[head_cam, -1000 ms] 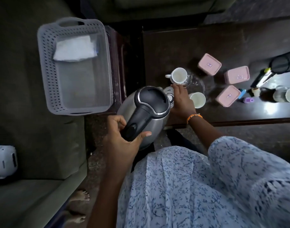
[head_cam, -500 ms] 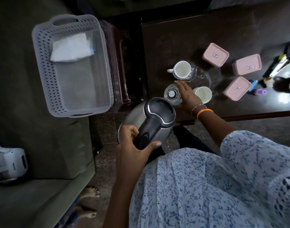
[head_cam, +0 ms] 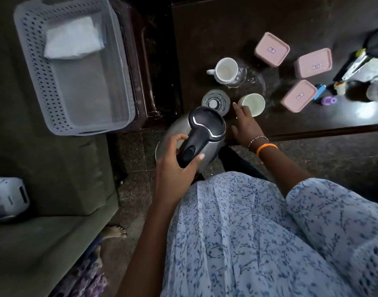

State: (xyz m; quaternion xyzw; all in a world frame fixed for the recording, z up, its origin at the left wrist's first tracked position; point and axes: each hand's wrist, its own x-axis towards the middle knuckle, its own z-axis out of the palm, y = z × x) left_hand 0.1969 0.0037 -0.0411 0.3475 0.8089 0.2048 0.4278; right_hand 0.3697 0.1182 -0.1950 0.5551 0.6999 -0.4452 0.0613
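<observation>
Steel kettle (head_cam: 207, 120) is gripped by its handle in the left hand (head_cam: 173, 166), right hand (head_cam: 244, 125) loosely spread beside a glass tumbler (head_cam: 214, 99), the nearest white cup (head_cam: 252, 102) seemingly unfilled.

Home living room: sofa (head_cam: 55, 243), dark wooden table (head_cam: 226, 28) with mugs (head_cam: 225, 70), pink containers (head_cam: 271, 49), stone floor.

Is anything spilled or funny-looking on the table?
Maybe. A clear, shiny patch lies beside the handled mug on the dark table; it could be spilled water or a glass plate, I cannot tell. Nothing else, the kettle included, stands out.
</observation>
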